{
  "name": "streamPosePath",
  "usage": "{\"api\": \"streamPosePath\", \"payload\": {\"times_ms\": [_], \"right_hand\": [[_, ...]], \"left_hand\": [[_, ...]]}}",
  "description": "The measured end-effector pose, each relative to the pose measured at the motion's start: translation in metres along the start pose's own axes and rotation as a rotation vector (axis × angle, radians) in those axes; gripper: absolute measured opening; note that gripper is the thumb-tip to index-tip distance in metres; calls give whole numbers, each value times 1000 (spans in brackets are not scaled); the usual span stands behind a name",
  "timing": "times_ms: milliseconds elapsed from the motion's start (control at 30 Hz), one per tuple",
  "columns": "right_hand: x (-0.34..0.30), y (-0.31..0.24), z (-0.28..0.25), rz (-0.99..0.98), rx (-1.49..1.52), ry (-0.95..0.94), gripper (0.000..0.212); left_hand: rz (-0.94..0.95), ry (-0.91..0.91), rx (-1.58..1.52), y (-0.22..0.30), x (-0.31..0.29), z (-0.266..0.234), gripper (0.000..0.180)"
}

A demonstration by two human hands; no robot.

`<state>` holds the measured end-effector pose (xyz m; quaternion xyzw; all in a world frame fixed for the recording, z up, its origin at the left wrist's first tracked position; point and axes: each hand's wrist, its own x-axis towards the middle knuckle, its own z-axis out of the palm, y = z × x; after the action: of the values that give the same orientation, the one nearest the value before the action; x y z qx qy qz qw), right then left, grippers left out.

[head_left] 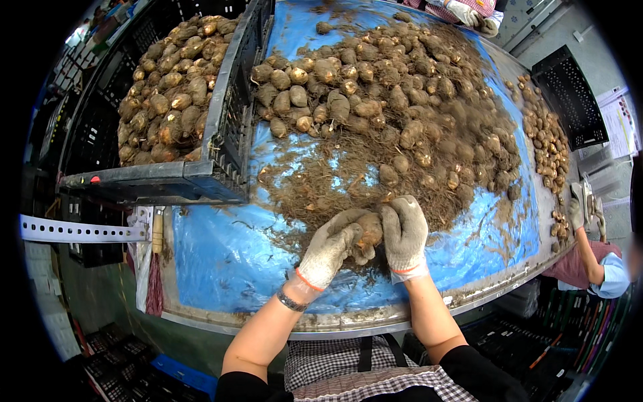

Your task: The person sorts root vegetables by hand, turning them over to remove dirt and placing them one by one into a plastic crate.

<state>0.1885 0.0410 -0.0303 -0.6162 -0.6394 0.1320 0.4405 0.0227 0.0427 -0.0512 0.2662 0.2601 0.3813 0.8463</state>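
Both my hands wear soiled pale work gloves, above the near part of a blue plastic sheet (pixel 221 261). My left hand (pixel 329 249) is closed round a brown taro corm (pixel 370 229), its fingers wrapped about the left side and underneath. Right beside the corm, my right hand (pixel 406 234) has its fingers curled in a pinch near the upper right side. What the right fingertips grip is hidden. Beyond my hands lies a large heap of hairy taro corms (pixel 402 94), with loose brown root fibres (pixel 301 187) strewn around it.
At the left stands a black plastic crate (pixel 144 179) full of taro corms (pixel 174 100). Smaller corms (pixel 546 134) lie along the table's right side, near an upright black crate (pixel 569 97). Other people's gloved hands show at the far edge (pixel 472 15) and the right (pixel 577 208).
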Motion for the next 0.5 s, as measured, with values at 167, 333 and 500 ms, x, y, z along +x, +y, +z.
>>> {"api": "streamPosePath", "payload": {"times_ms": [167,333,500], "right_hand": [[-4,2,4,176,134,-39,5],[-8,-1,4,166,299,-9,5],[-18,8,7,150,410,101,3]], "left_hand": [[129,35,173,-2,2,1,56],[320,149,402,-6,3,3,50],[168,116,21,3,4,-4,57]]}}
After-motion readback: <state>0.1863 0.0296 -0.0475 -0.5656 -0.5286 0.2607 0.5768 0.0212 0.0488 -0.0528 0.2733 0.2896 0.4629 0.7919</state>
